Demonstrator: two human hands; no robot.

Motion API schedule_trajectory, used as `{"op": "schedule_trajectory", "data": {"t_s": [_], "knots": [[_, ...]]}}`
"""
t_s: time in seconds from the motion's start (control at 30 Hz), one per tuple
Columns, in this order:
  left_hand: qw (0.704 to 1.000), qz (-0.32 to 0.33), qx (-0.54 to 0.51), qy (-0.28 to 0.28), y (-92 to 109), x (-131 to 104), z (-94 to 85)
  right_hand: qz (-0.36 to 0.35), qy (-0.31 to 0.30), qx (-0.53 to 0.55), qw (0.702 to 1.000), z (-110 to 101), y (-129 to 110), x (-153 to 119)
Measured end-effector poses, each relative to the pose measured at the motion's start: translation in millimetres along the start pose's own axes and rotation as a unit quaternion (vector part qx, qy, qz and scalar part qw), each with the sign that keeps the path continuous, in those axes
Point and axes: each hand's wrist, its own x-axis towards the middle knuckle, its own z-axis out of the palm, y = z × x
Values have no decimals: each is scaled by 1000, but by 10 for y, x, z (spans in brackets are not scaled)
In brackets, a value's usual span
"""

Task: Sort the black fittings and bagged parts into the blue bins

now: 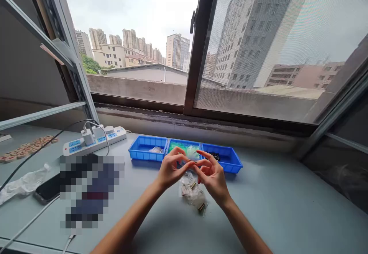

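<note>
My left hand (173, 168) and my right hand (213, 177) meet above the desk, fingertips touching. Both are closed in a pinch around something too small to make out. Beneath them lies a clear plastic bag (191, 198) with several small brass-coloured metal pieces in or on it. Just behind my hands stand three joined blue bins. The left bin (138, 155) holds a small clear packet (156, 150). Green and clear plastic bags (192, 152) fill the middle one, partly hidden by my fingers. Small dark parts (215, 155) lie in the right bin (234, 165).
At the left, a white power strip (102, 143) with plugs and cables sits on the grey desk (287, 200). A dark phone (47, 190), a blurred-out object (96, 192), crumpled plastic (25, 183) and wooden pieces (28, 148) are there too. A window frame (191, 93) rises behind.
</note>
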Motion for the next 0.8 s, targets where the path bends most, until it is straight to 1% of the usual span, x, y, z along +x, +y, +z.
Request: {"op": "schedule_trajectory", "data": {"t_s": [0.07,0.13,0.17,0.23,0.3,0.33,0.37,0.43,0.47,0.53,0.6,0.63,0.67,0.8], "knots": [[999,-35,-31,-23,1,28,0,23,3,22,999,3,-39,-2],[997,-66,-28,-5,-31,70,-49,29,14,20,999,-3,-79,-2],[996,-85,-9,23,-67,93,-96,27,19,13,999,-7,-95,-3],[982,-134,71,114,-180,134,-229,20,23,-4,1000,-9,-113,-7],[943,-184,188,203,-326,160,-390,10,17,-20,1000,-7,-115,-13],[920,-207,241,229,-399,166,-468,5,11,-29,999,-5,-112,-16],[899,-226,288,239,-464,169,-537,-1,3,-44,999,-5,-107,-19],[865,-259,363,230,-561,168,-637,-18,-31,-111,993,-12,-94,-23],[853,-274,389,214,-590,165,-665,-31,-58,-165,984,-20,-87,-25],[839,-295,420,183,-615,159,-688,-63,-121,-290,947,-40,-74,-27],[831,-308,433,164,-610,158,-690,-81,-170,-382,905,-57,-59,-34],[828,-312,438,161,-604,159,-692,-81,-186,-406,891,-61,-53,-39],[824,-316,441,162,-597,161,-696,-76,-195,-418,884,-62,-47,-46],[815,-340,443,155,-575,167,-740,-46,-209,-430,877,-50,-35,-68]]}}
